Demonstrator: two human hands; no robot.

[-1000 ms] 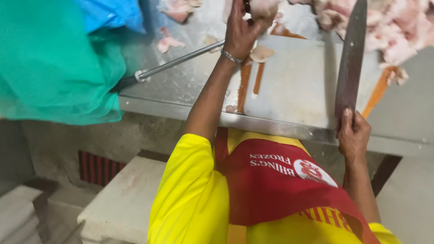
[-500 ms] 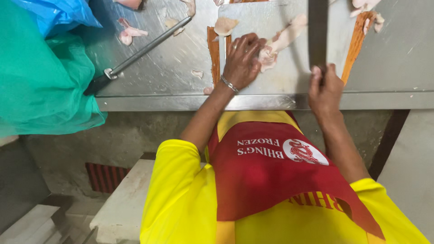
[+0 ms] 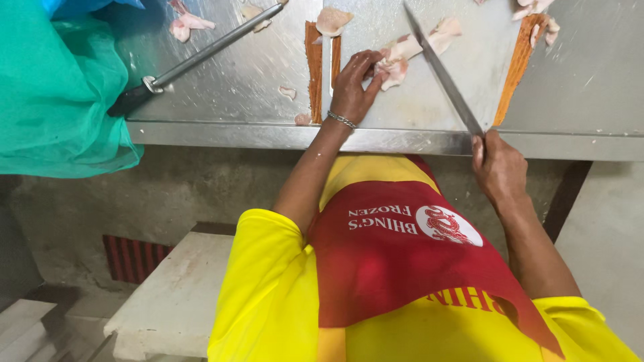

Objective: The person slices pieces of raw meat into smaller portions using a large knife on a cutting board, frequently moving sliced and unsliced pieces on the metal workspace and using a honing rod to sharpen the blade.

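I have the left hand (image 3: pixel 352 84) laid flat on a pale piece of raw meat (image 3: pixel 396 64) on the white cutting board (image 3: pixel 416 100), fingers spread and pressing down, so its grip is loose and apart rather than wrapped around anything. A thin bracelet (image 3: pixel 341 120) sits at that wrist. My right hand (image 3: pixel 498 167) is at the near edge of the board, below the meat, with its grip clamped tight around the handle of a long knife (image 3: pixel 439 70); the blade slants up and away from that hand, its tip reaching past the meat on the far side. The blade passes just beside the meat; I cannot tell whether the edge touches it.

The board lies on a steel surface (image 3: pixel 255 80). Left of the board, well apart from the meat, a sharpening steel (image 3: pixel 201 53) with a dark handle rests at a slant. More meat scraps (image 3: pixel 188 25) lie beyond it. Further left of the board, green netting (image 3: pixel 54 94) hangs over the steel surface's edge.
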